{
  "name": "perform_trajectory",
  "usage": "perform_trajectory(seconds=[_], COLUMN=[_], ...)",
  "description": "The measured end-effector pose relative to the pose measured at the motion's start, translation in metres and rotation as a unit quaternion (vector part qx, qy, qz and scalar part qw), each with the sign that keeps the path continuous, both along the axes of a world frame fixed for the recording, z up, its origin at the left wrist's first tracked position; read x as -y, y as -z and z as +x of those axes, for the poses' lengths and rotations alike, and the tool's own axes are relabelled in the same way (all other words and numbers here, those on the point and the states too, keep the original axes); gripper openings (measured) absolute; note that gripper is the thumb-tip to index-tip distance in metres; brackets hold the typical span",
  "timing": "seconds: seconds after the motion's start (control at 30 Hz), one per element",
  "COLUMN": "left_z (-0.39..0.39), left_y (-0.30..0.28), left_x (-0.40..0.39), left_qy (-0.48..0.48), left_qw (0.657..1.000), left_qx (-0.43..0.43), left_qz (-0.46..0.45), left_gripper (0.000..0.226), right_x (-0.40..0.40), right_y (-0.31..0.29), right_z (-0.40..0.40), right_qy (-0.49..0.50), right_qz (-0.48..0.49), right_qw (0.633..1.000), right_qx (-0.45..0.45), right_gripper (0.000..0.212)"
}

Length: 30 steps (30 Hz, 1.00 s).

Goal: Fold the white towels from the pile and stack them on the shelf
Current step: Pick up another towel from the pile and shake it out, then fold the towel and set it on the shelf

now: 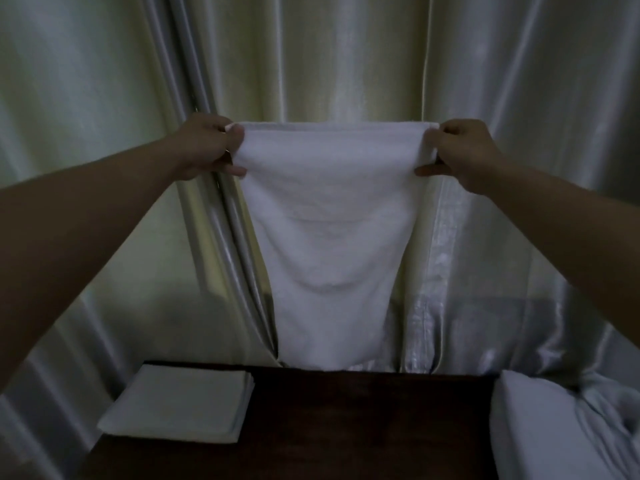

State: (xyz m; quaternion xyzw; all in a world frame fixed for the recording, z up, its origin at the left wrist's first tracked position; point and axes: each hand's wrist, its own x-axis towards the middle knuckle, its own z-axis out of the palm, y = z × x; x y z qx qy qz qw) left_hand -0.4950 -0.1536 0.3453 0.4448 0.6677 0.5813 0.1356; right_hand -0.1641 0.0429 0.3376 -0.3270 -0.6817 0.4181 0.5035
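From the head view, a white towel point(332, 237) hangs lengthwise in front of a pale satin curtain point(346, 57), held up above a dark wooden table point(346, 427). The left hand point(204, 147) pinches the towel's upper left corner, its fingers point(235, 169) curled round the cloth; the right hand point(464, 154) grips the upper right corner the same way. The towel's lower edge hangs just above the table's far edge. On the table's left end lies a stack of folded towels point(180, 403). Just beside the table's right end sits a heap of white cloth point(561, 427).
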Motion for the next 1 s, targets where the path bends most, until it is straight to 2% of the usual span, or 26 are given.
perform_trajectory(seconds=[0.07,0.13,0.23,0.47,0.6,0.7,0.73,0.8,0.87,0.9,1.0], left_z=[0.003,0.005,0.01,0.036,0.053,0.06,0.062,0.067,0.074,0.077,0.084], left_y=[0.014,0.03,0.059,0.127,0.164,0.199,0.213,0.247,0.283,0.3,0.347], left_x=[0.007,0.014,0.028,0.079,0.113,0.143,0.15,0.161,0.172,0.179,0.199], left_qy=[0.005,0.013,0.025,0.064,0.091,0.106,0.104,0.122,0.136,0.143,0.16], left_qw=[1.0,1.0,0.999,0.993,0.99,0.985,0.985,0.98,0.973,0.968,0.953], left_qx=[0.005,0.009,0.007,0.001,-0.011,0.001,0.017,0.045,0.078,0.082,0.078], left_qz=[-0.011,-0.024,-0.048,-0.098,-0.11,-0.133,-0.137,-0.15,-0.172,-0.19,-0.245], left_gripper=[0.025,0.03,0.039,0.035,0.032,0.061,0.063,0.05,0.021,0.022,0.06], right_x=[0.004,0.009,0.018,0.055,0.091,0.114,0.122,0.138,0.154,0.161,0.182], right_y=[0.016,0.034,0.064,0.12,0.149,0.184,0.197,0.225,0.256,0.271,0.316], right_z=[0.006,0.014,0.027,0.068,0.091,0.107,0.112,0.121,0.128,0.132,0.14], right_qy=[-0.008,-0.008,-0.012,-0.062,-0.105,-0.126,-0.128,-0.126,-0.136,-0.143,-0.143], right_qz=[-0.011,-0.018,-0.027,-0.089,-0.147,-0.197,-0.219,-0.257,-0.272,-0.277,-0.299], right_qw=[1.0,1.0,0.999,0.992,0.979,0.965,0.96,0.949,0.939,0.934,0.92], right_qx=[0.008,0.014,0.016,0.069,0.096,0.118,0.123,0.133,0.158,0.172,0.209], right_gripper=[0.012,0.023,0.016,0.025,0.019,0.021,0.023,0.026,0.027,0.029,0.032])
